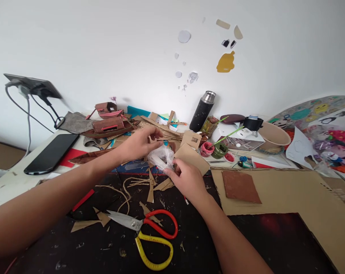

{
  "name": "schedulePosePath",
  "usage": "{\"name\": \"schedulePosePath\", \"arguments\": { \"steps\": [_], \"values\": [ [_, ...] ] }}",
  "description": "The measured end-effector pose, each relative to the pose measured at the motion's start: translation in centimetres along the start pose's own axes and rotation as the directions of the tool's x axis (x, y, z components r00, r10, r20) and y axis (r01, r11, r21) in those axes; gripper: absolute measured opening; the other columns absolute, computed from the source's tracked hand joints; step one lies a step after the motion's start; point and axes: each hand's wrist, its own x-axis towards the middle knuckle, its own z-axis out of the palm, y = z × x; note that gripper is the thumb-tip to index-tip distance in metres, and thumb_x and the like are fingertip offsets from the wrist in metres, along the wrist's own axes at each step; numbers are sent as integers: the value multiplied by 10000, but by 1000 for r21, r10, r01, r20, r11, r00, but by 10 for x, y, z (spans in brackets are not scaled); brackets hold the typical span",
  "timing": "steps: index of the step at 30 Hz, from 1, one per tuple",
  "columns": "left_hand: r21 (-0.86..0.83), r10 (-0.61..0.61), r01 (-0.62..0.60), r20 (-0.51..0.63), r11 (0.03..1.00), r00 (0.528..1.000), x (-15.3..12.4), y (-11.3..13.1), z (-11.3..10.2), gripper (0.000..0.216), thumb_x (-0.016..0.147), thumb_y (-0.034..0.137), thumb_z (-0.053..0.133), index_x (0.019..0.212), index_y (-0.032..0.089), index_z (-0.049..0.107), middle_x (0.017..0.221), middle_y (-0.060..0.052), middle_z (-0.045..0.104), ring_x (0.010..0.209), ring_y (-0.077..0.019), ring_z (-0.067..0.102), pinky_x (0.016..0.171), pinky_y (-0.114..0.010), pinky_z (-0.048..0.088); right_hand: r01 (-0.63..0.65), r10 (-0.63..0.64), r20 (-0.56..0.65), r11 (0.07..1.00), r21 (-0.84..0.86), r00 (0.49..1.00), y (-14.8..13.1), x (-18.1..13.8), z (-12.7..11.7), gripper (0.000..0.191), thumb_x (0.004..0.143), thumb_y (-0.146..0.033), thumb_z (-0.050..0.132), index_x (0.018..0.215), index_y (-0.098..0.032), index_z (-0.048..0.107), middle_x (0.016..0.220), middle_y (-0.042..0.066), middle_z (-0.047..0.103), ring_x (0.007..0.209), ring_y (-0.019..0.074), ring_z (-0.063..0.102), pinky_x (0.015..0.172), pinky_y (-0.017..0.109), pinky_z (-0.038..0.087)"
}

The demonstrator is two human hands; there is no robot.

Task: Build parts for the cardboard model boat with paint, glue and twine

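Note:
A crumpled clear plastic bag (161, 158) with whitish contents I cannot make out lies at the middle of the cluttered desk. My right hand (191, 179) pinches its right side between thumb and fingers. Just above the bag's left side is my left hand (142, 144), its fingers bent and a gap showing between thumb and forefinger. Closer to me, scissors (136, 224) with one red and one yellow handle rest on the dark mat (92, 251), blades partly apart. Twine (126, 194) and cardboard scraps (151, 190) lie between the scissors and the bag.
A brown model boat (108, 127) and a black phone (52, 154) are at the left. Behind stand a black flask (202, 110) and paint pots (207, 149) with green-handled brushes. Cardboard (281, 194) bearing a brown square (241, 186) covers the right.

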Motion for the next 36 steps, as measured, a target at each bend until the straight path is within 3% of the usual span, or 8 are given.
{"name": "schedulePosePath", "arguments": {
  "steps": [2, 5, 8, 13, 18, 26, 31, 36],
  "values": [
    [111, 119, -110, -80, 988, 990, -6, 9, -3, 215, 993, 407, 619, 993, 201, 681, 1034, -75, 718, 942, -230, 640, 861, -366, 513, 15, -15, 12, 999, -40, 1000, -1, 0, 0, 245, 1005, -464, 727, 1055, -230, 777, 740, 28, 720, 669, 220, 615, 616, 314, 292],
    [171, 245, -267, 139, 948, 960, -14, 16, -1, 199, 1038, 343, 587, 975, 218, 729, 941, -60, 744, 903, -228, 669, 839, -351, 507, 40, -38, 24, 995, -95, 999, -2, 0, -1, 268, 1028, -477, 705, 966, -222, 761, 790, 53, 752, 719, 233, 651, 625, 318, 284],
    [198, 284, -371, 362, 907, 888, -16, 10, 10, 209, 1029, 234, 570, 997, 234, 776, 971, -67, 780, 943, -238, 704, 877, -350, 518, 33, -28, 41, 991, -127, 999, -3, -1, -2, 257, 1057, -445, 675, 975, -217, 761, 865, 64, 795, 777, 239, 694, 639, 316, 300],
    [194, 367, -478, 423, 856, 829, -13, -4, 25, 231, 949, 125, 615, 1024, 256, 790, 1014, -70, 798, 1016, -251, 704, 997, -367, 520, 4, 0, 46, 995, -103, 999, -4, -1, -4, 217, 1087, -373, 628, 1071, -221, 782, 1024, 72, 845, 906, 250, 752, 718, 309, 378],
    [237, 382, -555, 514, 798, 768, -11, 1, 24, 239, 885, 59, 652, 996, 247, 750, 1087, -55, 802, 1103, -273, 660, 1049, -390, 484, 0, 3, 33, 994, -106, 999, -2, 0, -3, 219, 1085, -362, 626, 1050, -218, 787, 998, 73, 845, 909, 256, 760, 729, 312, 385],
    [304, 241, -413, 472, 859, 848, -18, -13, 21, 207, 894, 138, 661, 1082, 209, 715, 1072, -92, 735, 1045, -295, 664, 929, -392, 504, -8, 9, 26, 998, -57, 1000, 3, 1, -3, 245, 1098, -360, 592, 1043, -216, 783, 989, 69, 845, 891, 244, 751, 735, 300, 392],
    [299, 194, -352, 451, 887, 871, -19, -23, 6, 214, 934, 180, 630, 1115, 230, 732, 1064, -78, 720, 1055, -287, 663, 927, -380, 490, -1, 2, 21, 998, -67, 1000, 3, 1, -3, 281, 1107, -368, 568, 1011, -210, 780, 926, 69, 829, 843, 239, 731, 705, 301, 374],
    [386, 180, -359, 428, 850, 886, -19, -27, 1, 204, 922, 168, 647, 1092, 219, 749, 1033, -94, 720, 1045, -301, 653, 911, -384, 493, -3, 6, 26, 995, -98, 1000, 1, 2, -4, 274, 1093, -331, 585, 934, -212, 772, 845, 61, 804, 783, 228, 703, 668, 301, 335]
  ]
}}
